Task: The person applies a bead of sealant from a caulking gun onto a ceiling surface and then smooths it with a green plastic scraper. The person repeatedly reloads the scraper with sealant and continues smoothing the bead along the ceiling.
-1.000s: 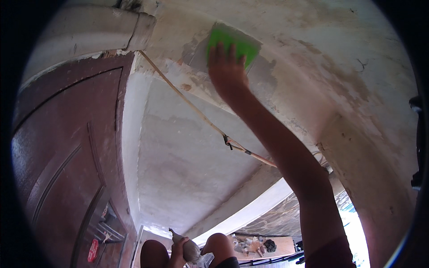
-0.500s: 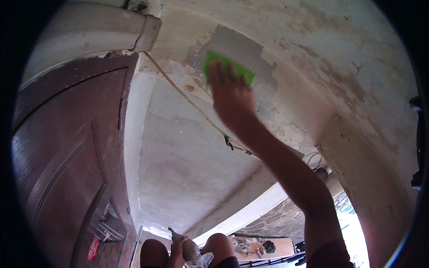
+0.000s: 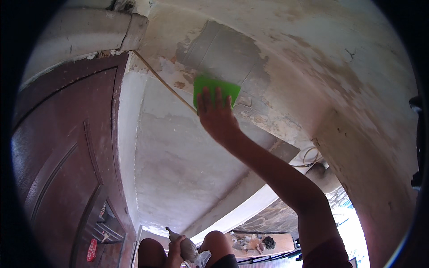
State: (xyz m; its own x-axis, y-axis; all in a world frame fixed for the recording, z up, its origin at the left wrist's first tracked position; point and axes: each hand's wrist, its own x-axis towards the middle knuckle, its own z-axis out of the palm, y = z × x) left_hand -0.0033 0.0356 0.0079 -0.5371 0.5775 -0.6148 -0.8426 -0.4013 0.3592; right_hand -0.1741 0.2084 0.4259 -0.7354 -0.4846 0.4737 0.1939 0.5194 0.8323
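My right hand (image 3: 218, 121) is raised high on the wall, its fingers laid over a flat green plastic scraper (image 3: 211, 83). The scraper lies against the lower edge of a wet-looking grey filler patch (image 3: 225, 51), which has fine streaks and a ragged outline. Low down between my knees, my left hand (image 3: 175, 248) is wrapped round a clear plastic bag of grey paste (image 3: 189, 250). The bag has a twisted, pointed end at the top and loose, crumpled film below.
A dark brown panelled door (image 3: 67, 134) stands on the left under a thick beige pipe (image 3: 85, 31). A thin cable (image 3: 165, 82) slants down the wall. Looped wire (image 3: 310, 156) hangs at the right. Below, a board (image 3: 283, 243) bears scraps and a black lump.
My right hand has drawn the green scraper down and slightly left, baring more of the grey patch. My left hand still holds the bag between my knees.
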